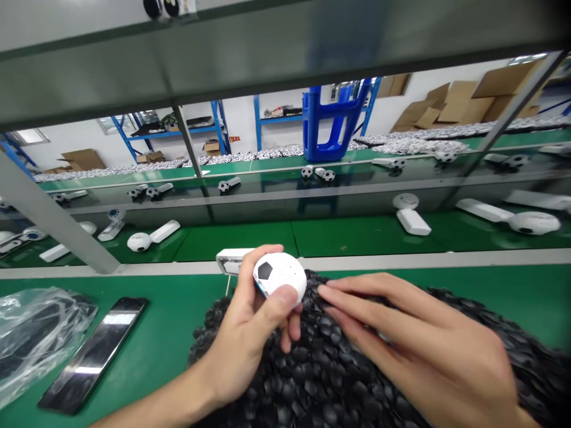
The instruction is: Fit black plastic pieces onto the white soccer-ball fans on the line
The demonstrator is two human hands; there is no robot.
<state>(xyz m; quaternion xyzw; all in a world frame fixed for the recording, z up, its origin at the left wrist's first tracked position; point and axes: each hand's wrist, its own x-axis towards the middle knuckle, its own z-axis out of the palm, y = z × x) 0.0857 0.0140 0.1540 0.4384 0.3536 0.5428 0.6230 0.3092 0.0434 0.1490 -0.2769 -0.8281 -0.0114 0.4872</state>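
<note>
My left hand [254,327] grips a white football-patterned device [288,273] by its round head, thumb on the near side. One black pentagon shows on the head; a white handle [232,261] sticks out to the left behind my fingers. Just to the right, my right hand [428,345] is over a heap of small black pieces [307,380], its fingertips drawn together near the device. Whether a piece is between those fingertips, I cannot make out. The heap spreads beneath both hands across the green table.
A dark phone [96,356] and a clear plastic bag [40,339] lie at the left. Beyond the pale ledge [379,260], similar white devices [413,220] rest on a green conveyor belt [241,238]. A slanted metal post [57,214] rises left; a grey shelf [223,65] hangs overhead.
</note>
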